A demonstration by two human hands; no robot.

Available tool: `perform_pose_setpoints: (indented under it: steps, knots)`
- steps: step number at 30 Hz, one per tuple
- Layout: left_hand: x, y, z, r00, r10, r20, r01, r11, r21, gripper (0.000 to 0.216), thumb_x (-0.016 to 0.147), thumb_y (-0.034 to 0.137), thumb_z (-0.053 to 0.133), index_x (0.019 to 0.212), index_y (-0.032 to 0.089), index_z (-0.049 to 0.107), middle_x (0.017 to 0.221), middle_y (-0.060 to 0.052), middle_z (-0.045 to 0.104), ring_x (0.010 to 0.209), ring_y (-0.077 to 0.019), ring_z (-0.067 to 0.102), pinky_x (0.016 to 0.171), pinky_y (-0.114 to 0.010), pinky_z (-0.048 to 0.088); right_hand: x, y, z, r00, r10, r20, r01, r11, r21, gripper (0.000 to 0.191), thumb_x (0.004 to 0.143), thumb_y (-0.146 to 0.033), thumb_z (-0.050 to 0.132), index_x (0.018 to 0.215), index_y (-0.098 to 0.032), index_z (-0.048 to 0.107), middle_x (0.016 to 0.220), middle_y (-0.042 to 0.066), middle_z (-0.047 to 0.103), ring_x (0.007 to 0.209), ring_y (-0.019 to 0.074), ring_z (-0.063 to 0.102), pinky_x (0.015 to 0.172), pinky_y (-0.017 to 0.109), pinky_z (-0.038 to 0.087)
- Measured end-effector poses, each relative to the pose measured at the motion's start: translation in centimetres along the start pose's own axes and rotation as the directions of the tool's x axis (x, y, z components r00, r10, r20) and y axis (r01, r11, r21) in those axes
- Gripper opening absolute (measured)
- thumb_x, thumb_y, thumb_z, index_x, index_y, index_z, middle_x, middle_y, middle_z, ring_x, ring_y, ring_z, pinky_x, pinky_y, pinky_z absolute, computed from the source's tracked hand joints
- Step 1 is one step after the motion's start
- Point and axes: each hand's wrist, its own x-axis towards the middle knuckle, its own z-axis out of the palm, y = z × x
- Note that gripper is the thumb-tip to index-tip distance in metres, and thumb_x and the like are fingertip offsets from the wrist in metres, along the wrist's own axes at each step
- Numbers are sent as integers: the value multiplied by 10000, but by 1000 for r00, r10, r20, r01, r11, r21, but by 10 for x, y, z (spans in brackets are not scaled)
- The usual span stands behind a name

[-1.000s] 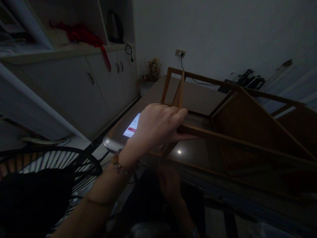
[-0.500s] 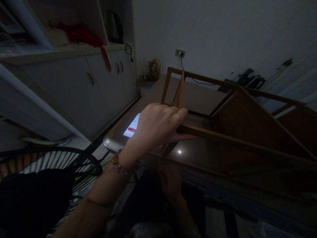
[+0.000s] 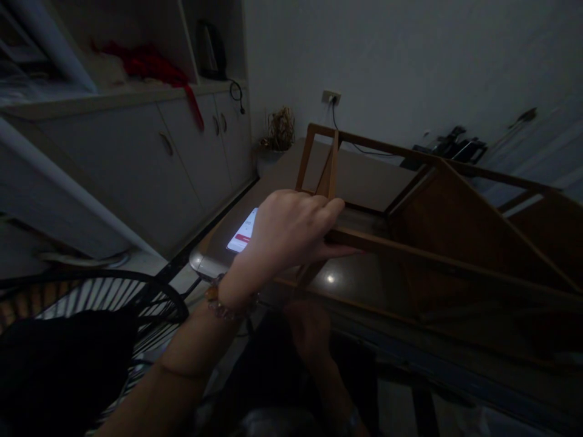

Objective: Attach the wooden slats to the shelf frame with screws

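Note:
A brown wooden shelf frame [image 3: 405, 252] with slanting panels lies on the table [image 3: 273, 182]. My left hand [image 3: 296, 224], wearing a beaded bracelet on its wrist, is closed around the near rail at its left end, by a crosspiece. Lower down, in shadow under the near edge of the frame, is my right hand [image 3: 312, 331]. Its fingers are curled together close to the frame's lower left corner; what they hold, if anything, is too dark to make out. A lit phone [image 3: 243, 232] lies on the table, partly hidden behind my left hand.
On the left stands a black wire-backed chair [image 3: 155, 291] with dark cloth on it. White cabinets [image 3: 122, 158] run behind it, bearing red cloth [image 3: 150, 64] and a kettle [image 3: 211, 51]. A dried plant [image 3: 281, 128] and a wall socket [image 3: 331, 96] are beyond the table.
My right hand has shifted slightly to the left and its wrist has turned a little. My left hand and the wooden frame have stayed in place.

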Motion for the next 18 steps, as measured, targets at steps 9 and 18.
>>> perform_pose_setpoints:
  steps: [9,18]
  knots:
    - [0,0,1,1000,2,-2,-2,1000,4,635,748,791,425,817,195,631,647,-15,667,536,-154,563,502,-298,138,-10,9,3,990,95,104,-108,986,129,250,969,-238,394,1019,-218,639,934,30,731,839,152,697,748,256,535]
    - [0,-1,0,1000,1,8,-1,1000,-6,621,752,776,447,832,189,633,658,-25,669,542,-149,557,513,-302,143,-17,9,6,997,49,61,-55,994,96,223,953,-210,445,1051,-207,645,972,58,729,890,174,697,795,295,571]
